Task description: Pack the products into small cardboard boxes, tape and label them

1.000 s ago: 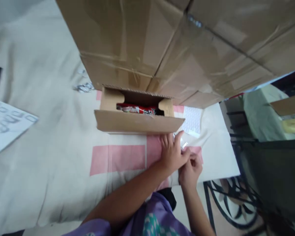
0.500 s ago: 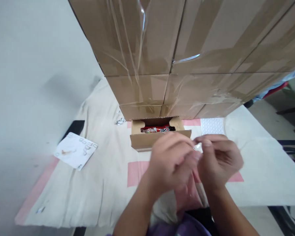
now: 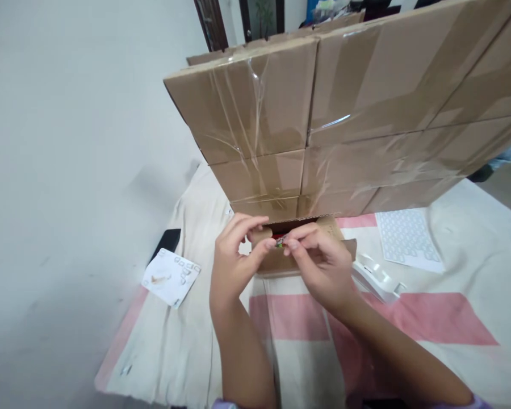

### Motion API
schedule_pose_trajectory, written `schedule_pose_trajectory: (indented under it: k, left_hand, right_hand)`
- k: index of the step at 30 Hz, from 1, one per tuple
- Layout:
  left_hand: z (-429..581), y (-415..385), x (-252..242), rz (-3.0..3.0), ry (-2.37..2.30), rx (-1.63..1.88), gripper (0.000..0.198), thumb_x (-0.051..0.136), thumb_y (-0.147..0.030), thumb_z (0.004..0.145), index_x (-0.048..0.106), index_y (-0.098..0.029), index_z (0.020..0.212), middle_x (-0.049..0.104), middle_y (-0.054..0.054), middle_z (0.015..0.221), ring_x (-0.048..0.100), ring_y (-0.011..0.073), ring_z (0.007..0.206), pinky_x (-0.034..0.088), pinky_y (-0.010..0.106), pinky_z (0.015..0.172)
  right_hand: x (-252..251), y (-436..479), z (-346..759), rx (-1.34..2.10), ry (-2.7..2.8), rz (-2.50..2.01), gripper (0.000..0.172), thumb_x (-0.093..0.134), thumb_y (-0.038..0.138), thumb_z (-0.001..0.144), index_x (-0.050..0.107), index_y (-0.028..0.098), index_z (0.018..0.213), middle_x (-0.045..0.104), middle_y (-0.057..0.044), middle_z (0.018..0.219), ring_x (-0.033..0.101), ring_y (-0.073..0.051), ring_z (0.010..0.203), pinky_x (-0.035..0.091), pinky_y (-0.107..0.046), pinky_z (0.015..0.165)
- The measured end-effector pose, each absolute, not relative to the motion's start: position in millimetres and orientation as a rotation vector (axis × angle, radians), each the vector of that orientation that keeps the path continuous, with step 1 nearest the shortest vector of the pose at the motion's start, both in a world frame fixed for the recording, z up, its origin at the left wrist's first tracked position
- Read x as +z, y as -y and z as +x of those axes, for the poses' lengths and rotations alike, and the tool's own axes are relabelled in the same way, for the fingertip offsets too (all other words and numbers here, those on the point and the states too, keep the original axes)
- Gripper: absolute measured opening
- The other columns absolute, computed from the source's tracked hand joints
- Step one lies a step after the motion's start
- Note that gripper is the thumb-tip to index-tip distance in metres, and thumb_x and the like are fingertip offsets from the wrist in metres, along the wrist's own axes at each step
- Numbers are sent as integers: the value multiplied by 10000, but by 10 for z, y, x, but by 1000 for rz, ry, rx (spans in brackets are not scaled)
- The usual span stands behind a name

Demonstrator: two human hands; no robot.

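Note:
My left hand (image 3: 234,261) and my right hand (image 3: 321,264) meet in front of me, fingertips pinched together on a tiny item (image 3: 280,241) too small to name. Right behind them a small open cardboard box (image 3: 344,247) lies on the cloth, mostly hidden by my hands, with a bit of red showing inside. A white plastic object (image 3: 377,278) lies just right of my right hand.
A wall of taped cardboard cartons (image 3: 344,119) stands behind the small box. A white sheet of small stickers (image 3: 409,238) lies at the right, a used white sheet (image 3: 170,277) at the left. The cream and pink cloth (image 3: 409,324) covers the table; a white wall is on the left.
The view has tilted up and the hands have moved forward towards the small box. The pinch between both hands has stayed closed throughout.

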State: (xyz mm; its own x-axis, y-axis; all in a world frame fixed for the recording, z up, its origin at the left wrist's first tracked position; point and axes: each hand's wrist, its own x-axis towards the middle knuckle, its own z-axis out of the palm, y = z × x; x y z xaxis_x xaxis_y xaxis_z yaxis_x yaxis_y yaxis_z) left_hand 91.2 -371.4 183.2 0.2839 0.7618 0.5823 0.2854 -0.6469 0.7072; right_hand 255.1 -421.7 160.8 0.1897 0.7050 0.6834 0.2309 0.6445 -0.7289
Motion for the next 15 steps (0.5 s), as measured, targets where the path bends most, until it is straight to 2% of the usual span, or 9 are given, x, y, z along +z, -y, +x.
schedule_pose_trajectory:
  k: [5,10,13,15]
  left_hand:
    - [976,3663,1805,2110,-798,1257,59,696,-270,939,736,-228,952,630,19,916,573,125,802,476,264,697]
    - [1008,3661,1805,2127,-827,1192,99,614,-224,982,685,-207,915,643,23,897,585,132,803,483,272,703]
    - [1057,3677,1802,2194,-877,1256,131,567,-170,994,624,-201,881,613,15,874,573,131,802,477,271,713]
    - [1092,3690,1801,2267,-862,1435,115,566,-137,984,604,-200,896,604,11,865,571,132,814,475,269,725]
  right_hand:
    - [1510,4041,2524,68,1524,-851,226,596,43,907,559,219,770,699,-23,800,676,-155,745,522,-275,635]
    - [1403,3950,2574,-16,1604,-838,219,572,76,933,574,225,772,727,-41,830,670,-153,726,552,-283,642]
    - [1424,3956,2630,36,1614,-829,171,581,91,942,608,223,838,748,-52,896,700,-157,804,585,-294,717]
    - [1478,3982,2681,64,1588,-893,116,594,118,946,632,225,918,764,-80,1012,730,-186,966,602,-331,826]
